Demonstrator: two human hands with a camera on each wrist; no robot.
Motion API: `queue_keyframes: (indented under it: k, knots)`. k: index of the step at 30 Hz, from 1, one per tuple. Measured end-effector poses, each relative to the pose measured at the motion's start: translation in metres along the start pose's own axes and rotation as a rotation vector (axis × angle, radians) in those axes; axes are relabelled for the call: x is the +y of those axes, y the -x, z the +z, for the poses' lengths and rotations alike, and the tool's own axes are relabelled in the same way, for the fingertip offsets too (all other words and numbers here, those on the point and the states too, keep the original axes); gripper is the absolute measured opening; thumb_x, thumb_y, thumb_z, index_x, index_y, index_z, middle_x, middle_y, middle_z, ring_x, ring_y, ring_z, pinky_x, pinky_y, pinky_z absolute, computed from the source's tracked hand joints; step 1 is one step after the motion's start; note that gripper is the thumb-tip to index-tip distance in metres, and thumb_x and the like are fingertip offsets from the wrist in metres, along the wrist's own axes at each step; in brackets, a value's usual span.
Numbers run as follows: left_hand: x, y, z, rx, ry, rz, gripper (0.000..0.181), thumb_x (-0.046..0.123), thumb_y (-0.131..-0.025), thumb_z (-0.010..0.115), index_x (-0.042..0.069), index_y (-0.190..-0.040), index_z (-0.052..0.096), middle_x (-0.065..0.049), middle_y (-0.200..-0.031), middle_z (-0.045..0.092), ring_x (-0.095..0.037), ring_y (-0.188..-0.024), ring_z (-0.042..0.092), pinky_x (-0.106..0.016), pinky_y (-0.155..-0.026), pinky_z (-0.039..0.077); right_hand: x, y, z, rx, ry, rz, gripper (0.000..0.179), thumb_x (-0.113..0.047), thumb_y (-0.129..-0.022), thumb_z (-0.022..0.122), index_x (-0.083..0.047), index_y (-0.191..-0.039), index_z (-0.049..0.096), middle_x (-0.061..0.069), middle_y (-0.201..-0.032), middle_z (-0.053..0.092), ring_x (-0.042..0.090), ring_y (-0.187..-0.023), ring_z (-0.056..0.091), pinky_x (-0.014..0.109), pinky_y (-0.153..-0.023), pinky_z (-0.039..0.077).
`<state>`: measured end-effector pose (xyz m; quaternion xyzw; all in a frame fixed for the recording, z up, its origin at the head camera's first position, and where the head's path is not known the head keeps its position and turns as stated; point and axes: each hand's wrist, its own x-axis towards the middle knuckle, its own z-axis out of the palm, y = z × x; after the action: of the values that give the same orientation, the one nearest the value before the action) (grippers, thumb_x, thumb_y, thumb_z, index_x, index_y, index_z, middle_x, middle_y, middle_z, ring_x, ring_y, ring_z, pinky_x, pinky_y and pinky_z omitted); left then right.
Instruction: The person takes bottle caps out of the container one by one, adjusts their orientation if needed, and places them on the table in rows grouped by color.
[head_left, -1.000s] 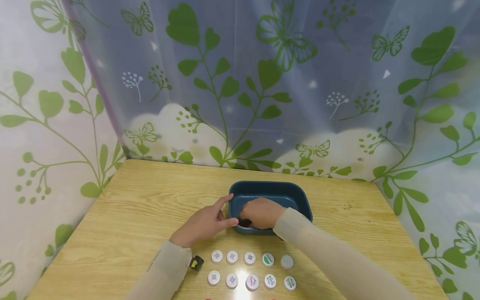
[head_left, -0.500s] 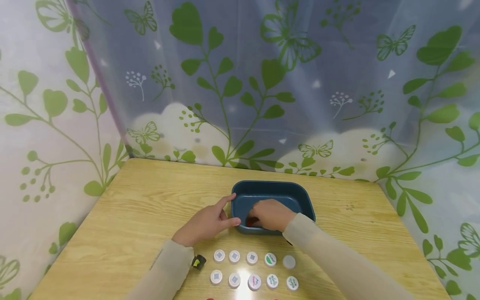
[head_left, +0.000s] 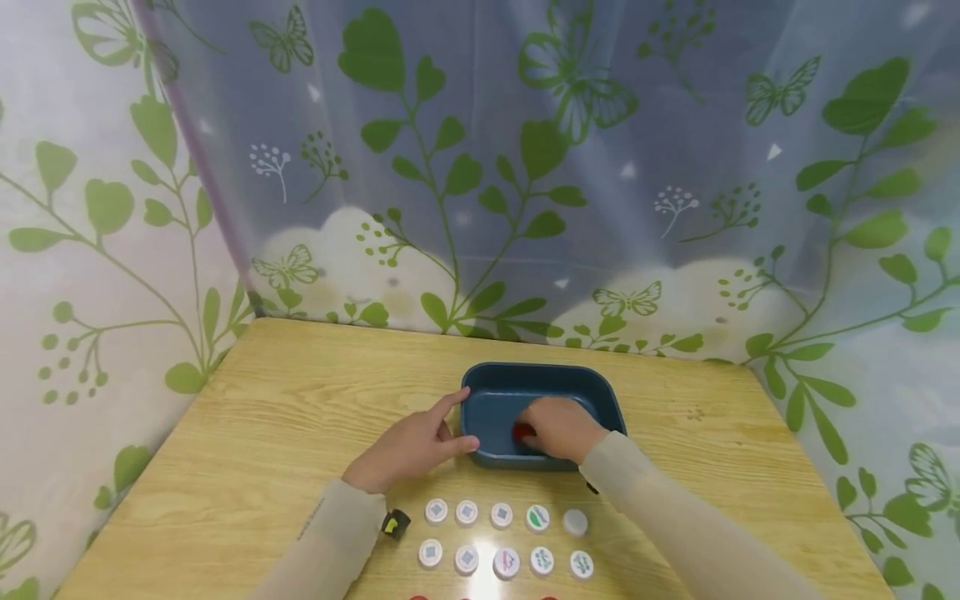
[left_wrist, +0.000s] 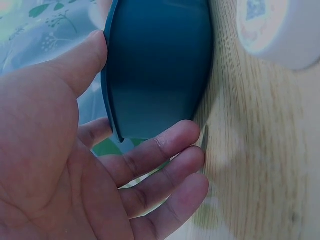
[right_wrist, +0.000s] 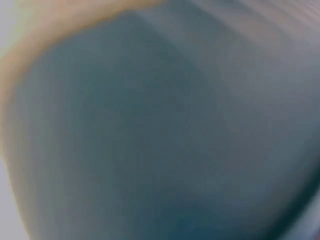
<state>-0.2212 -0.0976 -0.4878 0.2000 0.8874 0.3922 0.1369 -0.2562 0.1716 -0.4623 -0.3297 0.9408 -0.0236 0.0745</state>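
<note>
A dark blue plastic basin (head_left: 540, 375) sits on the wooden table. At its left end my left hand (head_left: 408, 446) rests with extended thumb and index fingertips against the rim; in the left wrist view the other fingers lie loosely beside the basin wall (left_wrist: 160, 60). My right hand (head_left: 558, 427) reaches down inside, curled fingers pinching a small red round thing (head_left: 522, 432) low near the front wall. That hand partly covers the red thing, so its kind is unclear. The right wrist view is a blur of dark blue-grey.
Two rows of small white round caps with printed tops, one a white cap (head_left: 537, 518) with a green print, lie in front of the basin. Red round edges (head_left: 550, 597) peek in at the bottom of the head view. A leaf-patterned curtain (head_left: 465, 208) hangs behind the table.
My right hand has moved to the right inside the basin with the red thing, which shows more clearly now. My left hand has stayed at the basin's left rim.
</note>
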Motion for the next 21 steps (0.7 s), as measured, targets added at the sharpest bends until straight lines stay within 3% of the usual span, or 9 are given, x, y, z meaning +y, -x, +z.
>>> queue_keyframes:
  k: [4, 7, 10, 12, 17, 19, 21]
  knots:
    - [0.001, 0.000, 0.002, 0.004, -0.009, -0.007, 0.089, 0.068, -0.093, 0.062, 0.032, -0.165, 0.024, 0.005, -0.091, 0.064, -0.013, -0.071, 0.059, -0.033, -0.063, 0.048, 0.015, 0.009, 0.000, 0.029, 0.017, 0.033, 0.019, -0.024, -0.091, 0.080, -0.011, -0.102, 0.070, -0.001, -0.087, 0.067, 0.014, -0.072, 0.057, 0.037, -0.067, 0.051]
    - [0.003, 0.000, 0.002, -0.001, 0.001, -0.019, 0.089, 0.068, -0.093, 0.063, 0.033, -0.165, 0.024, 0.004, -0.092, 0.064, -0.015, -0.072, 0.059, -0.035, -0.064, 0.049, 0.022, 0.019, -0.004, 0.107, 0.029, 0.045, 0.019, -0.024, -0.091, 0.074, -0.015, -0.096, 0.058, -0.005, -0.076, 0.058, 0.012, -0.062, 0.050, 0.033, -0.059, 0.046]
    - [0.004, 0.000, 0.002, -0.004, 0.001, -0.030, 0.089, 0.069, -0.092, 0.063, 0.035, -0.165, 0.023, 0.004, -0.092, 0.064, -0.015, -0.073, 0.059, -0.035, -0.064, 0.049, 0.019, 0.035, -0.014, 0.212, -0.075, 0.053, 0.013, -0.022, -0.096, 0.063, -0.019, -0.091, 0.052, -0.008, -0.067, 0.050, 0.009, -0.053, 0.042, 0.029, -0.054, 0.039]
    - [0.003, 0.001, 0.002, -0.002, -0.003, -0.034, 0.089, 0.069, -0.092, 0.063, 0.037, -0.165, 0.023, 0.004, -0.092, 0.064, -0.015, -0.072, 0.059, -0.035, -0.064, 0.048, 0.014, 0.049, -0.019, 0.279, -0.153, 0.025, 0.011, -0.019, -0.102, 0.056, -0.020, -0.091, 0.055, -0.009, -0.068, 0.051, 0.007, -0.053, 0.041, 0.028, -0.055, 0.038]
    - [0.002, 0.001, 0.003, -0.004, -0.006, -0.038, 0.089, 0.067, -0.092, 0.064, 0.037, -0.165, 0.022, 0.005, -0.092, 0.064, -0.015, -0.071, 0.059, -0.035, -0.063, 0.048, -0.007, 0.095, -0.015, 0.372, -0.298, -0.071, 0.016, -0.017, -0.109, 0.052, -0.021, -0.106, 0.066, -0.010, -0.093, 0.067, -0.001, -0.074, 0.055, 0.027, -0.069, 0.051]
    - [0.003, 0.000, 0.004, -0.004, -0.003, -0.043, 0.089, 0.067, -0.092, 0.064, 0.038, -0.165, 0.021, 0.005, -0.092, 0.064, -0.016, -0.072, 0.059, -0.036, -0.063, 0.048, -0.016, 0.116, -0.006, 0.396, -0.342, -0.087, 0.019, -0.016, -0.109, 0.053, -0.025, -0.098, 0.065, -0.015, -0.090, 0.063, -0.003, -0.075, 0.053, 0.024, -0.070, 0.050]
    - [0.004, -0.001, 0.005, -0.006, -0.002, -0.047, 0.089, 0.066, -0.093, 0.064, 0.038, -0.165, 0.021, 0.005, -0.092, 0.064, -0.016, -0.072, 0.059, -0.036, -0.063, 0.048, -0.024, 0.138, 0.005, 0.419, -0.364, -0.088, 0.027, -0.015, -0.108, 0.055, -0.028, -0.085, 0.059, -0.021, -0.076, 0.050, -0.005, -0.066, 0.044, 0.019, -0.063, 0.043]
